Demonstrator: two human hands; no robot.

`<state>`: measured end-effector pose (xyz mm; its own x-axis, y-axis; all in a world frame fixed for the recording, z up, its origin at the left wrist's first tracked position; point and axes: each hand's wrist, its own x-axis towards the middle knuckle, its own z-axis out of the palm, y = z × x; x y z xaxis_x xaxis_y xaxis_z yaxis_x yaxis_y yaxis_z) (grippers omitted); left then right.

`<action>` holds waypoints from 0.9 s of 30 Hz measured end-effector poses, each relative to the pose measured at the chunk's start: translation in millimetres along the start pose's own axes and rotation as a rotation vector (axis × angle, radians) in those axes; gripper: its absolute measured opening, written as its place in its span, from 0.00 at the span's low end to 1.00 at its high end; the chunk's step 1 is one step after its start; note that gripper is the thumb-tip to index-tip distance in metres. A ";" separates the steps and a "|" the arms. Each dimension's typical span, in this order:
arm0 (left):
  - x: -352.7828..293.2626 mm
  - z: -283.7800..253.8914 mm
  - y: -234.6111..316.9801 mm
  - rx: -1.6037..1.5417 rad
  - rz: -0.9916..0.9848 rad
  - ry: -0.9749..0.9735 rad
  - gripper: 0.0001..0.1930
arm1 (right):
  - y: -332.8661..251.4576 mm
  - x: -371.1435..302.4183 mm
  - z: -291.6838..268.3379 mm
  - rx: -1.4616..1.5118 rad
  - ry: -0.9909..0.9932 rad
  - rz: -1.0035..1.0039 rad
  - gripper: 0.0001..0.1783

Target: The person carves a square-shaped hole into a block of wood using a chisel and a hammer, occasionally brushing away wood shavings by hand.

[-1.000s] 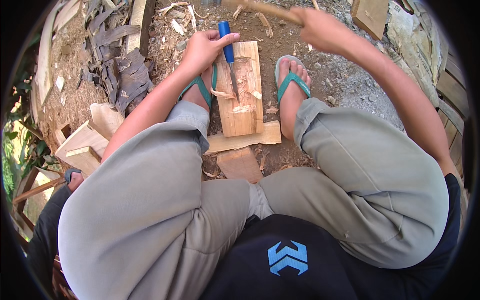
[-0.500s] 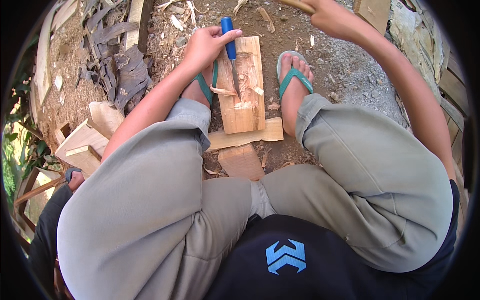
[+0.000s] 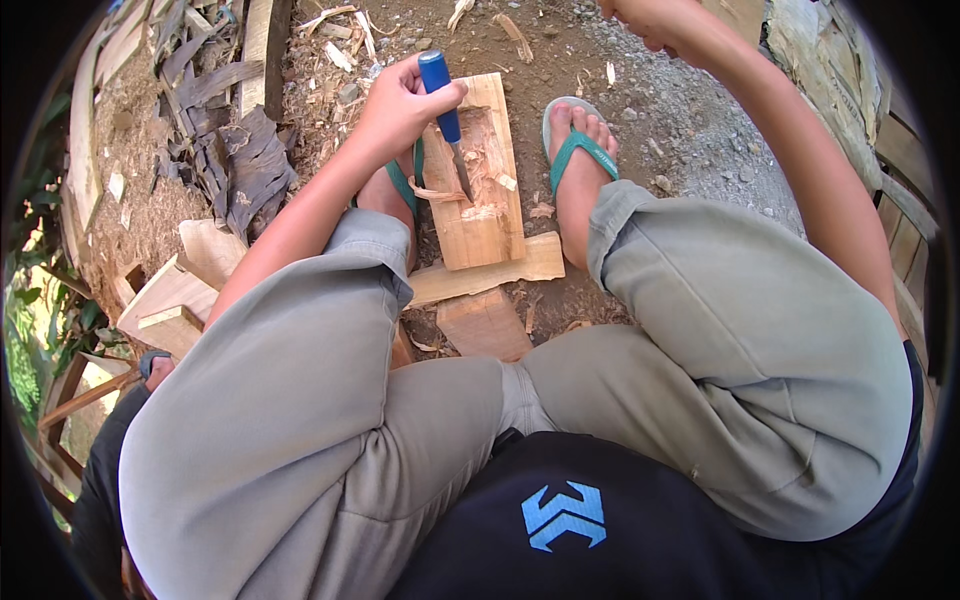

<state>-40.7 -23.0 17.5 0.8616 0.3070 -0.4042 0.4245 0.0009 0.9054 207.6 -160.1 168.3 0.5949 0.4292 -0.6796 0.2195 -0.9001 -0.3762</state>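
My left hand (image 3: 398, 108) is closed around the blue handle of a chisel (image 3: 437, 90). The chisel leans, its metal blade down in a rough hollow cut into a pale wooden block (image 3: 478, 240). Curled shavings and splinters cling inside the hollow and at its left edge. The block lies between my feet, its near end on a flat wood strip (image 3: 535, 262). At the top edge, my right hand (image 3: 668, 22) is raised with curled fingers, partly cut off. Half a second ago a wooden handle showed in it; now that handle is out of sight.
A smaller wood block (image 3: 487, 322) lies nearer me. My feet in green sandals (image 3: 582, 150) flank the work. Dark bark strips (image 3: 250, 165) and wood offcuts (image 3: 175, 295) lie to the left. Another person's dark-clothed limb (image 3: 100, 470) shows at lower left.
My right hand has risen toward the top edge, taking the wooden handle out of view. My left hand and the chisel handle have shifted slightly left and nearer; the blade stays in the hollow.
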 end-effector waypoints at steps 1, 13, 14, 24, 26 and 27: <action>-6.0 -6.2 12.5 -0.056 0.051 -0.107 0.15 | 11.9 -1.0 -1.8 0.095 0.034 -0.117 0.07; 22.7 -4.8 -22.7 0.373 -0.169 0.048 0.30 | 16.0 5.0 3.1 -0.277 0.198 -0.502 0.12; 22.9 -3.0 -24.2 0.355 -0.158 0.051 0.31 | 16.2 7.8 11.0 -0.279 0.197 -0.473 0.13; 22.8 -0.3 -22.6 0.392 -0.151 0.048 0.32 | 10.5 21.0 10.2 -0.437 -0.025 -0.319 0.12; 24.8 2.8 -21.3 0.379 -0.194 0.026 0.32 | 26.6 13.1 28.0 -0.433 -0.135 -0.297 0.16; 26.2 4.2 -19.7 0.374 -0.211 0.017 0.32 | 35.6 8.3 38.2 -0.431 -0.187 -0.287 0.18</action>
<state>-25.3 -19.0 -11.4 0.7414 0.3529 -0.5708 0.6656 -0.2783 0.6925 190.8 -185.7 125.3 0.3262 0.6322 -0.7028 0.6727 -0.6775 -0.2973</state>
